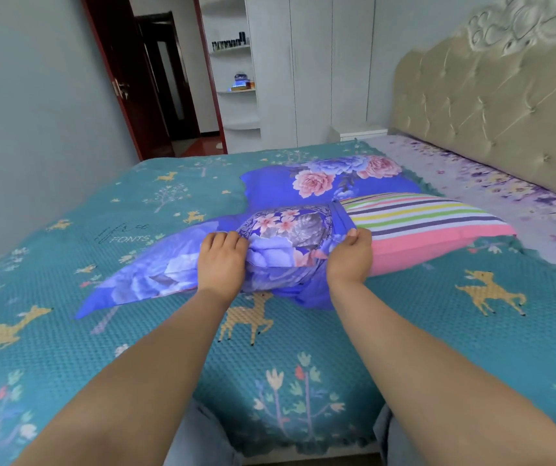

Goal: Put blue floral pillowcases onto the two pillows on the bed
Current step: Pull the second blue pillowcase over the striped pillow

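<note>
Mid-frame, blue floral pillowcase (280, 243) only partway over striped pillow (428, 227), bunched cloth gripped by left hand (221, 264) and hem pinched by right hand (350, 253); behind, second floral-covered pillow (330, 179) apparently done on teal bedspread (303, 364).

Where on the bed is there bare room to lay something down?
Bare teal bedspread between the forearms, and left of the near pillowcase toward the wall. Crowded mid-bed: both hands, left hand and right hand, the striped pillow and far pillowcase.
</note>
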Action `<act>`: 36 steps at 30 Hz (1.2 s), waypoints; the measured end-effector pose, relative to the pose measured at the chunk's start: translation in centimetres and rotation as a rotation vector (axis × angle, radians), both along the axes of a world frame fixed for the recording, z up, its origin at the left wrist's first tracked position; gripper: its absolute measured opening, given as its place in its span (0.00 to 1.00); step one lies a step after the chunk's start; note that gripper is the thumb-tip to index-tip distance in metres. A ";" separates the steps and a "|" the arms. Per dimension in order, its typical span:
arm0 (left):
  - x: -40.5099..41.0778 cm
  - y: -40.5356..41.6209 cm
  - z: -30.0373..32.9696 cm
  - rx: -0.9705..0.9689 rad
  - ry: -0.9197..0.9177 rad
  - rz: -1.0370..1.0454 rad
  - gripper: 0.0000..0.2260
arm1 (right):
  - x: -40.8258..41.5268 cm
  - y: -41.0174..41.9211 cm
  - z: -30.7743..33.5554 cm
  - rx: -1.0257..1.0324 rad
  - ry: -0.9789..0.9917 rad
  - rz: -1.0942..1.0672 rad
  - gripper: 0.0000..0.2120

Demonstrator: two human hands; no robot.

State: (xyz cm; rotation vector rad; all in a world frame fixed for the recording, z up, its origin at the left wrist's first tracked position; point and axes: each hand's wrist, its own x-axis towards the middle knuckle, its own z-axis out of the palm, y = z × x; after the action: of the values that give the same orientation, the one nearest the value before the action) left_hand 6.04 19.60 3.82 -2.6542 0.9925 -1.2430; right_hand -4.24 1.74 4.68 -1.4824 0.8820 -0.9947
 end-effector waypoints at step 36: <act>4.0 -0.8 13.1 -0.192 0.501 0.139 0.21 | 2.3 -6.7 13.1 -0.877 0.857 0.244 0.30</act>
State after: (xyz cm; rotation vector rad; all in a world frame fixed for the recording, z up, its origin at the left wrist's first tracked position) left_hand 10.03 18.77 16.91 -3.2085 0.7349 -0.6861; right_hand -1.95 -4.94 17.75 -2.8072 0.8243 -0.5371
